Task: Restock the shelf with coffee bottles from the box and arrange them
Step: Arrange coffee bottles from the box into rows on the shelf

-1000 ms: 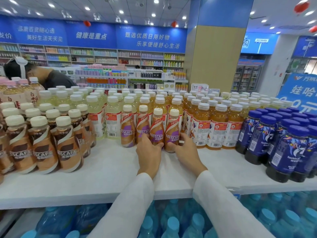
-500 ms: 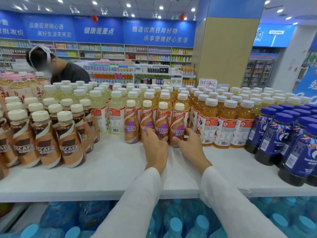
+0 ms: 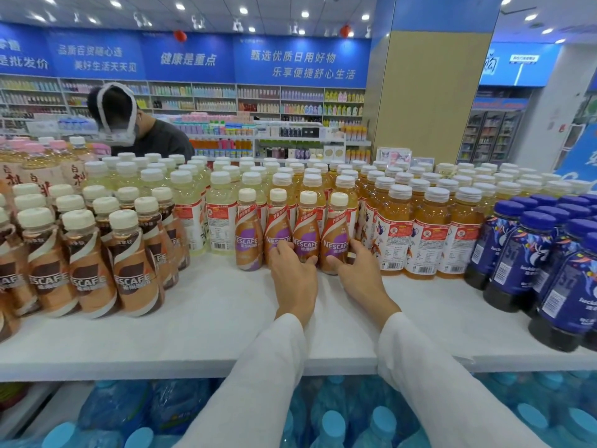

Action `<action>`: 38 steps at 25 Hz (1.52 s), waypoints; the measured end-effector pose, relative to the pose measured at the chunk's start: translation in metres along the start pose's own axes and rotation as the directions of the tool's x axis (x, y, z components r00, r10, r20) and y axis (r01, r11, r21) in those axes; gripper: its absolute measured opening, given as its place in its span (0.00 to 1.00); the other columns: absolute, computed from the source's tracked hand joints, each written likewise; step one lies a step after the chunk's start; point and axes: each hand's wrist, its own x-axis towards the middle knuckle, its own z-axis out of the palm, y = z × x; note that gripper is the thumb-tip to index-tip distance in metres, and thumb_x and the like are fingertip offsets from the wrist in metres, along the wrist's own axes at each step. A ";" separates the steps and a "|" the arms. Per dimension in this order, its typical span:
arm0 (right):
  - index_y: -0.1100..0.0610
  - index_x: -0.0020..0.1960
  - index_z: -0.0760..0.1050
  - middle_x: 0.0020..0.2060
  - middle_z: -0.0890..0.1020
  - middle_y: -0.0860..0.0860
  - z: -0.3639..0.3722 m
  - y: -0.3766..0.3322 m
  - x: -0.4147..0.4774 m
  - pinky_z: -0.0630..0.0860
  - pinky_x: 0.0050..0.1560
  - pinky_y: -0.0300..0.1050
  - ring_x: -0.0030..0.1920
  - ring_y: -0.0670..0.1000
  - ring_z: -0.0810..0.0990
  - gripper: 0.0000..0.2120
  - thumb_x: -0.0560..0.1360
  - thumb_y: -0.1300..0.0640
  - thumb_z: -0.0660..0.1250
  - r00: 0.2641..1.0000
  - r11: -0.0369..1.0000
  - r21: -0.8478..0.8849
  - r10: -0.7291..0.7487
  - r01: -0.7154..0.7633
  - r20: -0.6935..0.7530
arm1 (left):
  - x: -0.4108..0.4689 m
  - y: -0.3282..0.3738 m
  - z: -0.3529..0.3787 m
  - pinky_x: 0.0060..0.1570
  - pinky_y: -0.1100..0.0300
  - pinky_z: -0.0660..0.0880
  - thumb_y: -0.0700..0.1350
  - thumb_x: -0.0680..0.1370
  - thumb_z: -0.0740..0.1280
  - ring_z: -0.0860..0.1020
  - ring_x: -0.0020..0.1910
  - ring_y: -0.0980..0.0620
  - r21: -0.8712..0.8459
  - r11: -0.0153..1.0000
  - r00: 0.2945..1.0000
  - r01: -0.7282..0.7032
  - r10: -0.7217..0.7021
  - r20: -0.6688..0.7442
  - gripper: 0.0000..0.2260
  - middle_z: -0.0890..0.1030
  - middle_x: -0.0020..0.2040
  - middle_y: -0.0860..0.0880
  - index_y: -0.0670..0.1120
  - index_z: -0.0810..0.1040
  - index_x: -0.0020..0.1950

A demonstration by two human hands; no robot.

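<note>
Four purple-labelled coffee bottles stand upright in a row on the white shelf, touching one another, just in front of the pale yellow drinks. The rightmost bottle is gripped low down by the right hand: the thumb is set on its left side and the fingers are curled round its right. The third bottle is held near its base by the left hand — the thumb lies at its right side, and the bent fingers reach across onto the second bottle. To the left, well apart, brown-labelled coffee bottles are grouped; orange tea bottles stand just beside the row on the right, with dark blue bottles beyond. Wrapped blue-capped water bottles are stored under the shelf. The bases of the second and third bottles are hidden by the left hand — the outermost brown and blue bottles are cut off by the frame edges, and the small label print cannot be read.
</note>
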 end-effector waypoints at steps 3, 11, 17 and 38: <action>0.51 0.73 0.70 0.64 0.79 0.48 0.002 0.003 0.002 0.73 0.57 0.41 0.58 0.46 0.76 0.28 0.76 0.56 0.74 1.000 1.000 -0.004 0.005 -0.005 -0.012 | 0.001 0.000 0.001 0.59 0.54 0.77 0.45 0.75 0.76 0.76 0.62 0.47 0.005 1.000 1.000 0.002 -0.002 0.001 0.22 0.74 0.63 0.45 0.45 0.71 0.64; 0.48 0.75 0.66 0.67 0.77 0.48 0.001 0.001 -0.003 0.73 0.59 0.42 0.65 0.49 0.76 0.30 0.76 0.54 0.73 1.000 1.000 -0.002 0.002 -0.002 0.012 | -0.002 -0.003 -0.007 0.54 0.59 0.78 0.46 0.74 0.77 0.79 0.57 0.49 -0.087 0.996 0.999 0.032 -0.029 0.030 0.22 0.78 0.59 0.48 0.47 0.72 0.63; 0.51 0.66 0.73 0.53 0.79 0.45 0.020 -0.037 -0.034 0.79 0.55 0.46 0.54 0.47 0.79 0.18 0.78 0.49 0.70 0.987 0.966 -0.215 -0.154 0.141 -0.042 | 0.033 -0.036 -0.076 0.50 0.58 0.78 0.44 0.74 0.76 0.79 0.50 0.52 -0.077 0.994 0.992 -0.073 0.064 -0.105 0.18 0.77 0.55 0.51 0.50 0.73 0.59; 0.51 0.77 0.61 0.66 0.78 0.53 0.096 -0.065 -0.001 0.76 0.61 0.56 0.65 0.59 0.77 0.34 0.77 0.40 0.67 0.996 0.893 -0.445 -0.088 0.068 -0.024 | 0.077 -0.067 -0.102 0.56 0.60 0.73 0.41 0.76 0.74 0.77 0.56 0.53 -0.075 0.996 0.973 -0.057 0.072 0.218 0.26 0.79 0.63 0.49 0.47 0.71 0.72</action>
